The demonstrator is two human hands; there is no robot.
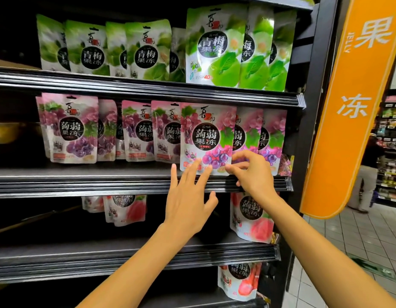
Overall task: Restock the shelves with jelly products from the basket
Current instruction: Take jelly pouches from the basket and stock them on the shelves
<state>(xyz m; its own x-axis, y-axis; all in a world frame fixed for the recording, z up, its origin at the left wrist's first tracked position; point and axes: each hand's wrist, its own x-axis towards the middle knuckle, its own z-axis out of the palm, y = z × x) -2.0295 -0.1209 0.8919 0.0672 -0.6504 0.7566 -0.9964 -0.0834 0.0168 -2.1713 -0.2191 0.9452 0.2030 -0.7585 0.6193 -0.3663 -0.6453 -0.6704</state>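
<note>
Supermarket aisle: black tiered shelving beside an orange jelly sign, with tiled floor to the right. The middle shelf carries a row of purple grape pouches. The front pouch stands upright at the shelf's front edge, near its right end, ahead of two more of the same kind. Green pouches occupy the shelf above and pink pouches the shelf below. The basket is not in view.

Left hand: flat, fingers straight, fingertips touching the lower face of the front pouch; it grips nothing. Right hand: fingers curled, thumb and forefinger pinching the pouch's lower right corner.

Assessment: the step in hand appears to be seating and facing this pouch. Placement looks nearly finished. Remaining stock cannot be judged.

Recommendations:
- The base sits at the front lip, so ease it back until the bottom rests fully on the shelf.
- Use the left fingers as a stop against the lower face while the right hand squares the corner to the shelf edge.
- Bring the label parallel with its neighbours and close against the pouch behind.
- Release the pinch last, and gently. A soft pouch is likely to tip forward if let go while leaning.
- Avoid nudging the pouch just to its left.
</note>
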